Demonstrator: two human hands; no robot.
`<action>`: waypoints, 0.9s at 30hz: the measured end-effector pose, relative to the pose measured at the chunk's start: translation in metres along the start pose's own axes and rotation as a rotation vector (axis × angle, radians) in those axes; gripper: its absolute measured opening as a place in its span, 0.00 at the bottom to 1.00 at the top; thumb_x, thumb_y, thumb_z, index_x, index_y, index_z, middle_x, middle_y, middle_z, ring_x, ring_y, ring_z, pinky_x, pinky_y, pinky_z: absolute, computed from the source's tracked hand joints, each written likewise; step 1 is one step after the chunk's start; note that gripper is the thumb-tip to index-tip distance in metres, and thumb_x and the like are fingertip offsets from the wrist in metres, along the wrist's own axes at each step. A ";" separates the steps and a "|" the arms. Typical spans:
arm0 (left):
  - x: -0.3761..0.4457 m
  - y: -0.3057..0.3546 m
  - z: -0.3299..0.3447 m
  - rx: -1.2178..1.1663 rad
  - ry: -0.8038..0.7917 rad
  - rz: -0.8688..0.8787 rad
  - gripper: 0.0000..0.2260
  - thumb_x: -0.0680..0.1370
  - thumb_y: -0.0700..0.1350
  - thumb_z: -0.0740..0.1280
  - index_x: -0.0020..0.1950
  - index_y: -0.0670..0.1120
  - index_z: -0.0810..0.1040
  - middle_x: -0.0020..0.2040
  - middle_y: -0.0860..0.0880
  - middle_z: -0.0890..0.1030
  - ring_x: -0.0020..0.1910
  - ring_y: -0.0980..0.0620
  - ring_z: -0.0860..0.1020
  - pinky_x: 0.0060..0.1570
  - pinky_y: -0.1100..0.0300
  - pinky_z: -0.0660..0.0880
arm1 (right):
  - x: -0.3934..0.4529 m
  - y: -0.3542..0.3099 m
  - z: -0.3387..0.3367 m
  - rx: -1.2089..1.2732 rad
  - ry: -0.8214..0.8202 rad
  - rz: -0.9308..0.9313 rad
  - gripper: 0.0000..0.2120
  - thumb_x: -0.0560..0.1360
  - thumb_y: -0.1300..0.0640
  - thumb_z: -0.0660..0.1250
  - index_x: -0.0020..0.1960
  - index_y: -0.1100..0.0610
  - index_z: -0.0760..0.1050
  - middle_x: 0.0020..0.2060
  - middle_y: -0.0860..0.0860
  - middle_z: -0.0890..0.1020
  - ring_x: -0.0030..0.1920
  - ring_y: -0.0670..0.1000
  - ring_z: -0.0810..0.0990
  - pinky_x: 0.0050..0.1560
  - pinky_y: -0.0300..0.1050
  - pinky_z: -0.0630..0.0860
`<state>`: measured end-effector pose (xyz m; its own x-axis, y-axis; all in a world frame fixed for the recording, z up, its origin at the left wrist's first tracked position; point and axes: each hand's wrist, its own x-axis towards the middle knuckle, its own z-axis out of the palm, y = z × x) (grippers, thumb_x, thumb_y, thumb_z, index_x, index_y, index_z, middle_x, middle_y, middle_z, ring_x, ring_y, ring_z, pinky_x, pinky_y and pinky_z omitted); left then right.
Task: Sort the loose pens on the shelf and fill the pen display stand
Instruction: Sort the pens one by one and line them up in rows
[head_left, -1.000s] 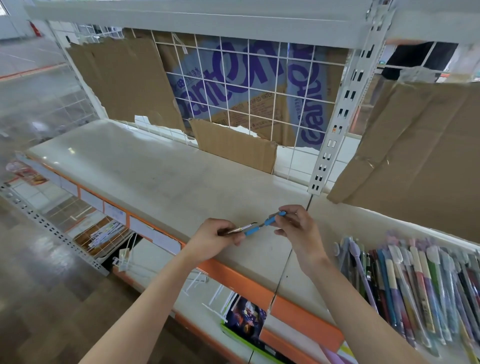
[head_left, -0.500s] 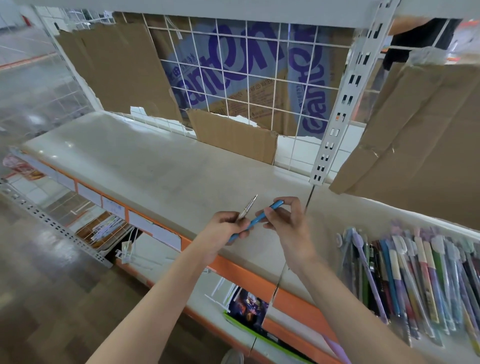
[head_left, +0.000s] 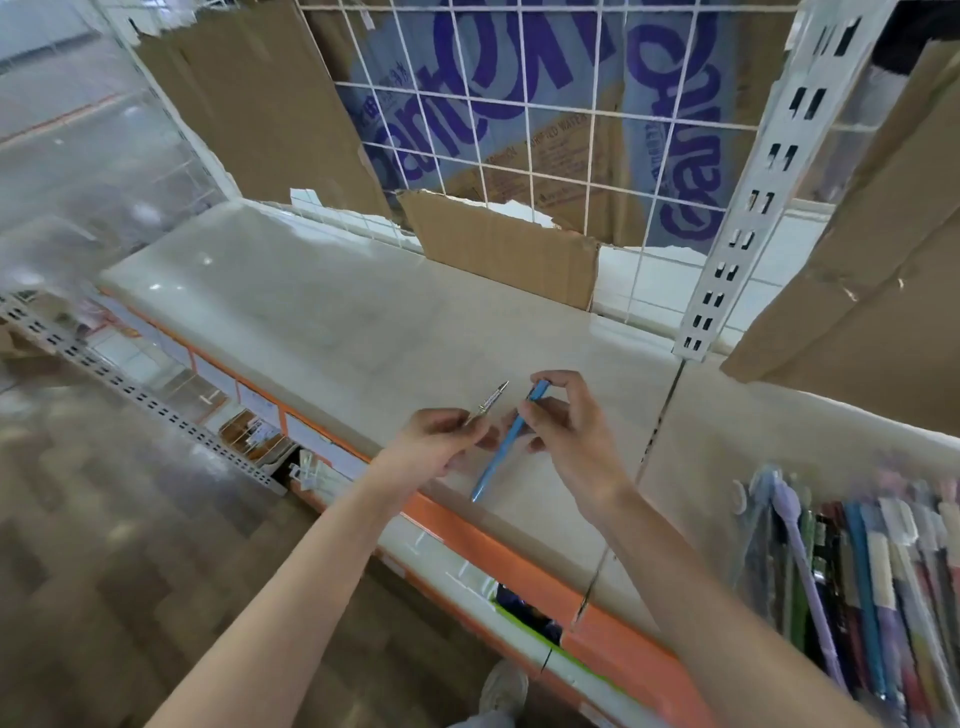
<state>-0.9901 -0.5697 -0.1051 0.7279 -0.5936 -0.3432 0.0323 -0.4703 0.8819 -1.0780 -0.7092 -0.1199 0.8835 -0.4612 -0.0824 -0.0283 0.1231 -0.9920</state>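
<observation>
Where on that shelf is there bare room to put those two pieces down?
The shelf lies bare from its left end to the hands, between the cardboard at the back and the orange edge in front. It is crowded at the right, where the pens lie packed.

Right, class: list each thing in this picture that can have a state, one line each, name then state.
blue pen barrel: pinched near its upper end by the right hand, held above the shelf, tilted.
refill: out of the barrel, pinched by the left hand.
left hand: fingers pinching the refill.
right hand: fingers curled round the barrel.
loose pens: lying on the shelf.
</observation>
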 end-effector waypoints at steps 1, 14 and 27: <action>0.004 0.001 -0.005 0.042 0.072 0.009 0.10 0.79 0.46 0.64 0.42 0.44 0.81 0.27 0.59 0.74 0.25 0.60 0.64 0.26 0.70 0.60 | 0.005 0.001 0.001 -0.045 0.002 0.006 0.09 0.77 0.62 0.64 0.54 0.53 0.68 0.38 0.51 0.84 0.37 0.45 0.81 0.35 0.34 0.73; 0.015 -0.024 -0.027 0.583 0.447 -0.048 0.05 0.76 0.44 0.65 0.43 0.44 0.76 0.36 0.49 0.75 0.33 0.52 0.72 0.31 0.61 0.64 | 0.035 0.006 -0.010 -0.779 -0.190 0.012 0.18 0.76 0.56 0.64 0.65 0.54 0.65 0.38 0.50 0.76 0.43 0.54 0.78 0.41 0.43 0.71; -0.030 -0.026 0.021 0.961 0.568 0.164 0.05 0.66 0.37 0.71 0.37 0.43 0.76 0.35 0.46 0.76 0.36 0.42 0.75 0.37 0.52 0.71 | 0.027 0.010 -0.006 -1.197 -0.277 -0.181 0.14 0.78 0.54 0.55 0.64 0.53 0.64 0.56 0.53 0.78 0.54 0.59 0.78 0.48 0.48 0.71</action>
<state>-1.0271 -0.5541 -0.1244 0.8890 -0.4264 0.1670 -0.4542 -0.8673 0.2036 -1.0572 -0.7259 -0.1331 0.9840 -0.1688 -0.0563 -0.1755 -0.8691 -0.4625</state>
